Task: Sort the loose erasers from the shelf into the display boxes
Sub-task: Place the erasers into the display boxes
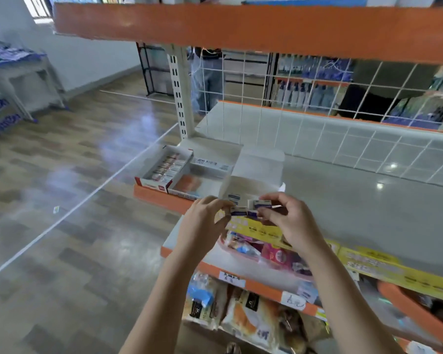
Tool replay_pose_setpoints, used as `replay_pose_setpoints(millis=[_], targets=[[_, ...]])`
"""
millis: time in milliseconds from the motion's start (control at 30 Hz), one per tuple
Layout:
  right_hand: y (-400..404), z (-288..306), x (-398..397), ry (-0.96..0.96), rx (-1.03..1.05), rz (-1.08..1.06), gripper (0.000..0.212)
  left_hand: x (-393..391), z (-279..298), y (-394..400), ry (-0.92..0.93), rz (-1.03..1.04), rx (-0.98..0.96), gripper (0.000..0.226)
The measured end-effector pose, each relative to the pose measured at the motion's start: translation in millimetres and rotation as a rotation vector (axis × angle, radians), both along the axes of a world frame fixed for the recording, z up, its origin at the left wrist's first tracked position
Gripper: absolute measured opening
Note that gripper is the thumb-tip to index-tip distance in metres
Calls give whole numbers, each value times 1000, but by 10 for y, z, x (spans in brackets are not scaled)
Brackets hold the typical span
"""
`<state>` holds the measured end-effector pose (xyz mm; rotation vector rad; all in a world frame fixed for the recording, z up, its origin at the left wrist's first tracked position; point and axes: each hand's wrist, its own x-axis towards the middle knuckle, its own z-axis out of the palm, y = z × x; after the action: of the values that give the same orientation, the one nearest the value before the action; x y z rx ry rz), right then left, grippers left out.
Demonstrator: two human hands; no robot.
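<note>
Head view: left hand (205,221) pinches one eraser (239,211), right hand (283,218) pinches another (262,203) — long axes across; white open box (243,186) just behind, nearer the left hand.

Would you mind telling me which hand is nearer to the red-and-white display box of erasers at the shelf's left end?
Left. The left hand is just right of and below the red-and-white display box; the right hand is farther right, past the open white box.
</note>
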<state>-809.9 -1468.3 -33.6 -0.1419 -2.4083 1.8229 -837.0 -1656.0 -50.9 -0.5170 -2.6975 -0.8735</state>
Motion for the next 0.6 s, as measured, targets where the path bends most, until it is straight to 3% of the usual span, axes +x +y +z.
replay_pose_setpoints(millis=[200, 600], targets=[[-11, -51, -654, 97, 284, -38, 22, -647, 120, -88, 39, -14, -22, 28], [-245, -361, -1172, -63, 766, -72, 22, -1498, 134, -245, -90, -203, -51, 29]])
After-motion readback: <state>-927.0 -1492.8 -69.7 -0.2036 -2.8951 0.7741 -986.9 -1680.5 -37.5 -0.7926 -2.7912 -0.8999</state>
